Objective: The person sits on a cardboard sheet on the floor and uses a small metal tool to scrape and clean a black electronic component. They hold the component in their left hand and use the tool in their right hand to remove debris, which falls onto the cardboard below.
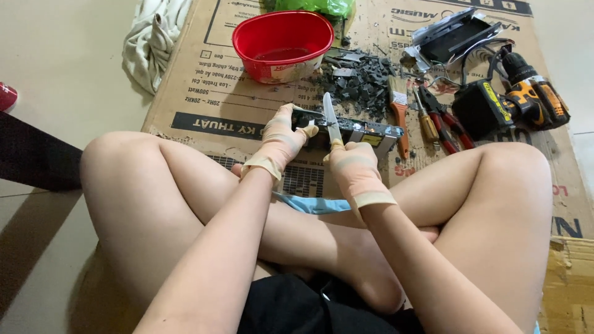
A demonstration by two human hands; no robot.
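A flattened cardboard box (185, 93) covers the pale floor. The gloved left hand (279, 141) closes on the end of a flat black device (356, 131) lying there; the right hand (354, 166) grips a knife (330, 119), blade upright.

Flat dark rectangular device (356, 131), lying on cardboard, shiny-edged; pale-bladed knife (331, 119) standing upright, tip up, against its near edge.

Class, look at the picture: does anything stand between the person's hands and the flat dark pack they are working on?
Nothing visible does. The left hand grips the flat dark pack at its end, and the right hand holds a knife with the blade up against it.
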